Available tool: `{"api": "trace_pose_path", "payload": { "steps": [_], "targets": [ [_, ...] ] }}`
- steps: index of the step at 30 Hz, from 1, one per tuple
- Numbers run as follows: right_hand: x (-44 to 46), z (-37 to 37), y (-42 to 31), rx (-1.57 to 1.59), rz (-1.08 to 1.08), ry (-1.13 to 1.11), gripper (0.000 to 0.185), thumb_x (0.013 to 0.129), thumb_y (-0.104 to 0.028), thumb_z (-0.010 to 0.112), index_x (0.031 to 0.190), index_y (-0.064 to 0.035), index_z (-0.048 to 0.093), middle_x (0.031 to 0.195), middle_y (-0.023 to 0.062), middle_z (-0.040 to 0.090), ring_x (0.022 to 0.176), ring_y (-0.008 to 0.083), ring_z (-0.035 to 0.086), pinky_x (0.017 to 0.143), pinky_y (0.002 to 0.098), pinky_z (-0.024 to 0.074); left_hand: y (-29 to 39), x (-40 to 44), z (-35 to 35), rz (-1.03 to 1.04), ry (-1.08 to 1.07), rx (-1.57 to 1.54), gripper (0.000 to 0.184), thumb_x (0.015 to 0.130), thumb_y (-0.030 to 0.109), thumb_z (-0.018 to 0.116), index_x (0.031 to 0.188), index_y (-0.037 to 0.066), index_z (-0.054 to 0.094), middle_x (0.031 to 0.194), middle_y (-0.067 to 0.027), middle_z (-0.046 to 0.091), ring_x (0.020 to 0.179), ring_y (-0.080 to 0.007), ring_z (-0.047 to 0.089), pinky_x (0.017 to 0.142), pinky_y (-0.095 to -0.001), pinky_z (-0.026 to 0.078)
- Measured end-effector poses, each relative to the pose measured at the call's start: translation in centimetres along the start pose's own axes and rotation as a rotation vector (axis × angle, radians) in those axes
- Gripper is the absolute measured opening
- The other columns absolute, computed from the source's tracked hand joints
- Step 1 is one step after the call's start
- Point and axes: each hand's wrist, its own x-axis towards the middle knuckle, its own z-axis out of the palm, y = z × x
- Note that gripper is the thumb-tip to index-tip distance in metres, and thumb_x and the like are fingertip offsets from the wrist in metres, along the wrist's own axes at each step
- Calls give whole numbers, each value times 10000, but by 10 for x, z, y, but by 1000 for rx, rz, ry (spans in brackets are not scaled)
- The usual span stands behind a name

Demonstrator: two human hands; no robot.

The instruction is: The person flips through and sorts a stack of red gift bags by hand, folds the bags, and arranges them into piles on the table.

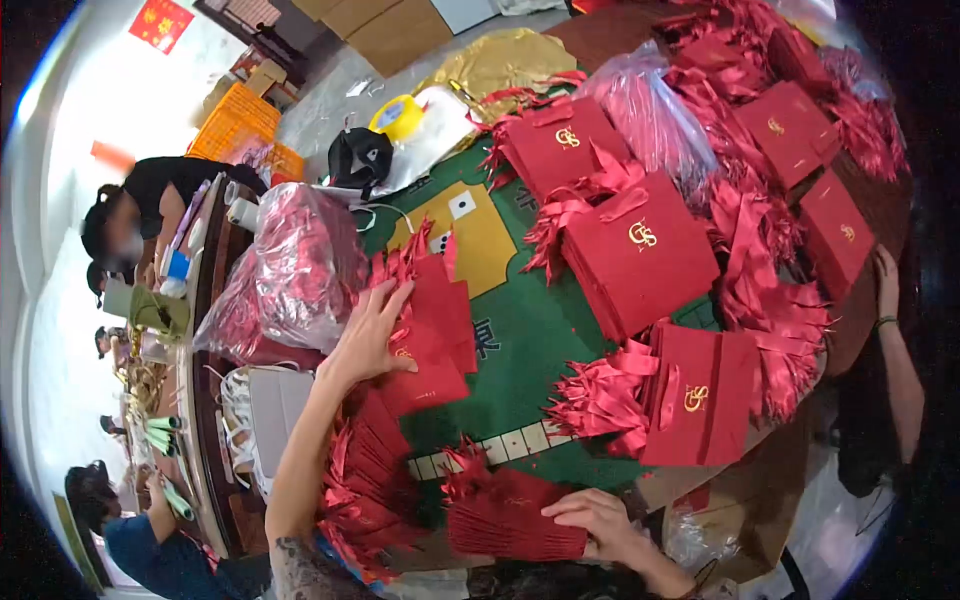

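My left hand (372,338) lies with fingers spread on a loose pile of red paper bags (440,330) with ribbon handles, left of centre. Near the bottom edge, my right hand (597,522) rests on the right end of a fanned stack of red bags (510,515); its fingers lie close together over the top, the thumb partly hidden. Another fanned row of red bags (375,455) stands below my left hand. Stacks with gold lettering (640,250) and loose ribbon ends sit on the green table mat (520,370).
A plastic bag of red ribbons (305,250) stands at left, near a black cap (360,160) and yellow tape roll (397,117). More red bags (705,395) lie at right. A co-worker's arm (900,370) reaches in at the right edge; other people sit at left.
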Motion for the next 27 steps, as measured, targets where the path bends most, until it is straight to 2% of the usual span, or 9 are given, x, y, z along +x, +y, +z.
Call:
{"api": "trace_pose_path", "payload": {
  "steps": [2,5,7,11,14,20,22,24,27],
  "targets": [
    [1,-1,1,11,-17,23,352,764,-135,742,1056,-87,550,1116,91,679,940,283,658,773,376,518,-7,7,3,-13,-132,112,987,572,214,878,1417,118,379,1399,-196,368,1278,-409,377,1075,-470,348],
    [-1,0,5,9,-25,1,361,770,-141,739,1076,-92,556,1123,78,677,934,279,661,758,369,522,-8,6,7,-22,-126,145,1013,564,217,883,1431,131,367,1404,-197,362,1290,-410,367,1078,-477,346],
    [-6,1,10,64,-11,-23,544,593,-49,679,1124,-97,572,1227,61,623,1048,278,620,846,397,512,-5,4,7,-34,-120,168,1025,562,222,885,1436,129,359,1409,-196,356,1295,-414,361,1083,-477,343],
    [-7,1,14,97,-18,-34,569,592,-48,678,1147,-106,566,1238,56,616,1044,279,619,851,392,508,5,9,4,-4,-66,136,1091,503,208,907,1435,117,347,1427,-205,326,1313,-408,342,1079,-484,349],
    [-1,-3,11,70,-19,-12,493,649,-62,678,1124,-113,557,1174,63,657,944,285,657,787,390,539,11,21,5,38,-72,150,1140,481,219,913,1448,95,322,1444,-192,313,1334,-406,316,1092,-483,334],
    [-4,-5,12,116,-13,-43,512,633,-99,664,1136,-111,566,1239,75,624,1002,294,639,832,411,521,6,35,12,41,-142,156,1179,480,259,908,1455,30,286,1423,-179,336,1308,-408,323,1106,-480,299],
    [-4,-6,13,100,-30,-87,607,622,-103,715,1203,-121,541,1288,50,582,1080,267,600,865,381,488,8,35,14,19,-139,144,1187,475,258,908,1456,27,280,1412,-176,340,1294,-405,333,1098,-483,306],
    [-5,-5,13,106,-27,-81,602,618,-96,715,1196,-120,547,1282,49,585,1076,265,602,860,382,492,15,32,15,11,-48,217,1161,459,207,911,1435,18,312,1402,-183,344,1285,-397,351,1083,-471,328],
    [-5,-5,13,103,-25,-68,585,609,-77,712,1173,-117,562,1267,48,595,1069,262,606,851,383,501,24,19,7,56,4,208,1129,470,212,908,1422,16,334,1378,-195,353,1267,-399,366,1067,-471,343]
  ]
}}
